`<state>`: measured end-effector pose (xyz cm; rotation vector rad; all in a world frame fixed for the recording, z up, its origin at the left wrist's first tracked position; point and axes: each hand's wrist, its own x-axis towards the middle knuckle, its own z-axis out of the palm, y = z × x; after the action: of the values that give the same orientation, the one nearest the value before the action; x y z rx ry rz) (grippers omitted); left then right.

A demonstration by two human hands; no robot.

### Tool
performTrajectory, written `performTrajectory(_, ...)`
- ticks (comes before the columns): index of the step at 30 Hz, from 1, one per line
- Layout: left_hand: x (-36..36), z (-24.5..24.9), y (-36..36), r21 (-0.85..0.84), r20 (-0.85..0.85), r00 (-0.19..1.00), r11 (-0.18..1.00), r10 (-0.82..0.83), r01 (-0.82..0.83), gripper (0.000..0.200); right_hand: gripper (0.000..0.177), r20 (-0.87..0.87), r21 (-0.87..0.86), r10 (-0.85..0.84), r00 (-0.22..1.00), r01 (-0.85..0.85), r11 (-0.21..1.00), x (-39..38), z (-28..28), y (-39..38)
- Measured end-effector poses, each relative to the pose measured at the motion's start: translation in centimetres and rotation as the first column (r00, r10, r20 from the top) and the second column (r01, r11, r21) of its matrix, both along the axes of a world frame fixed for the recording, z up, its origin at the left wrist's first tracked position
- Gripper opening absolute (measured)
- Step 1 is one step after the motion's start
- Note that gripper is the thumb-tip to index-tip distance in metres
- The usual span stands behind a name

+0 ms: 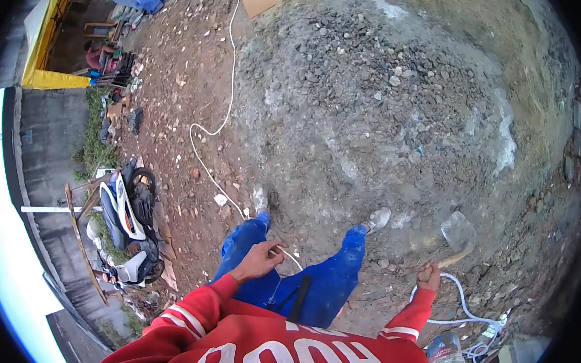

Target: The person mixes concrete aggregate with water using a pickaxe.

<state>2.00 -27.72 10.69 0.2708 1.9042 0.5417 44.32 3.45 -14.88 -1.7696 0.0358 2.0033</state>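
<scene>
My left hand (257,261) hovers in front of my blue trousers (329,272), its fingers loosely bent and apart, with nothing visible in them. Just past its fingertips a stretch of white hose (291,258) shows between my legs. My right hand (429,277) is wrapped round the wooden handle of a hoe (453,259), low at my right side. The hoe's grey-caked blade (458,232) rests on the ground by the edge of a wide grey heap of gravel and cement-like mix (391,89). My feet stand at the heap's near edge.
A pale hose (468,314) loops beside a bucket (445,353) at lower right. A long white cord (233,92) crosses the stony soil on the left. Further left are a motorcycle (127,215), a concrete wall (52,143), and a person (98,55) beneath a yellow-edged canopy (48,76).
</scene>
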Motion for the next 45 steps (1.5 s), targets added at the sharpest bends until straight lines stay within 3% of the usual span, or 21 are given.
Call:
performTrajectory(3,0.4,-2.0,1.1,-0.011,0.385,0.893,0.969,0.233,-0.248,0.037,0.004,0.097,-0.126,0.350,0.932,-0.337,0.933,-5.7,11.1,-7.3)
performTrajectory(7,-0.2,-5.5,3.2,-0.137,0.720,0.630,0.949,0.292,-0.285,0.051,0.007,0.292,-0.223,0.696,0.656,-0.661,0.716,-13.5,25.3,-15.0)
performTrajectory(9,-1.5,-7.0,3.6,-0.160,0.770,0.569,0.951,0.289,-0.266,0.066,0.022,0.321,-0.202,0.872,0.370,-0.873,0.445,-16.7,29.6,-18.7)
performTrajectory(10,-2.8,-7.6,3.7,-0.134,0.786,0.558,0.955,0.264,-0.264,0.066,0.050,0.460,-0.068,0.878,0.136,-0.980,0.188,-10.8,27.2,-24.4)
performTrajectory(11,-4.4,-7.9,3.6,-0.166,0.772,0.561,0.947,0.299,-0.276,0.076,0.050,0.342,-0.279,0.936,-0.089,-0.960,0.010,-19.2,32.1,-24.2)
performTrajectory(13,-7.7,-10.6,3.1,-0.201,0.739,0.538,0.894,0.407,-0.400,0.080,0.059,0.395,-0.073,0.915,0.084,-0.990,0.122,-28.6,33.8,-28.5)
performTrajectory(15,-13.9,-13.3,3.0,-0.236,0.687,0.407,0.714,0.602,-0.659,0.054,0.028,0.348,-0.100,0.905,0.246,-0.950,0.297,-36.1,30.0,-32.8)
performTrajectory(17,-23.0,-16.8,1.8,-0.265,0.236,0.562,0.609,0.793,-0.747,0.031,0.021,0.357,-0.225,0.934,0.006,-0.970,0.092,-49.5,27.1,-32.6)
performTrajectory(19,-33.4,-20.7,-0.2,-0.165,0.184,0.586,0.612,0.789,-0.773,0.029,0.030,0.322,-0.099,0.943,0.087,-0.987,0.124,-56.9,20.6,-34.0)
performTrajectory(21,-43.1,-24.5,-1.0,0.050,0.241,0.496,0.500,0.834,-0.865,0.023,0.043,0.581,0.071,0.814,-0.013,-0.995,-0.066,-61.3,10.7,-36.5)
performTrajectory(22,-48.0,-26.4,-1.1,0.097,0.273,0.520,0.515,0.809,-0.852,0.020,0.043,0.539,0.139,0.842,-0.025,-0.983,-0.119,-66.1,8.6,-35.7)
performTrajectory(24,-57.0,-27.3,0.0,0.204,0.291,0.541,0.502,0.789,-0.841,0.017,0.038,0.099,0.266,0.966,0.239,-0.942,0.206,-75.4,5.3,-33.3)
performTrajectory(25,-60.6,-29.4,0.7,0.331,0.261,0.596,0.510,0.759,-0.794,0.016,0.037,-0.014,0.291,0.964,0.265,-0.921,0.257,-79.1,3.1,-31.7)
performTrajectory(27,-64.8,-32.5,2.7,0.449,0.035,0.616,0.538,0.787,-0.713,0.028,0.039,0.062,0.359,0.974,0.217,-0.916,0.182,-84.9,-2.2,-29.1)
performTrajectory(29,-65.8,-36.1,4.3,0.382,-0.412,0.585,0.716,0.698,-0.585,0.035,0.033,0.108,0.434,0.973,0.204,-0.890,0.139,-89.2,-7.1,-26.7)
performTrajectory(31,-64.5,-41.5,4.5,0.328,-0.425,0.607,0.739,0.672,-0.588,0.036,0.030,0.114,0.445,0.974,0.195,-0.887,0.125,-89.0,-10.4,-26.3)
performTrajectory(33,-61.1,-43.7,5.4,0.181,-0.359,0.698,0.780,0.619,-0.598,0.039,0.026,0.350,0.273,0.935,0.055,-0.961,-0.045,-87.0,-12.0,-26.1)
performTrajectory(36,-54.0,-44.2,5.4,0.091,-0.282,0.812,0.857,0.511,-0.507,0.046,0.017,0.123,0.182,0.953,0.278,-0.950,0.253,-80.6,-9.6,-27.0)
performTrajectory(38,-49.1,-46.2,5.1,0.042,-0.456,0.809,0.917,0.370,-0.396,0.051,0.010,0.104,0.089,0.958,0.268,-0.962,0.259,-77.1,-7.8,-27.1)
performTrajectory(42,-44.4,-42.7,5.0,-0.093,-0.210,0.897,0.905,0.389,-0.414,0.062,0.008,-0.019,-0.011,0.913,0.407,-0.914,0.407,-72.4,-5.3,-27.2)
performTrajectory(45,-43.5,-42.9,5.3,-0.117,-0.216,0.902,0.907,0.375,-0.405,0.060,0.007,-0.067,-0.048,0.898,0.435,-0.901,0.432,-72.1,-4.8,-26.6)
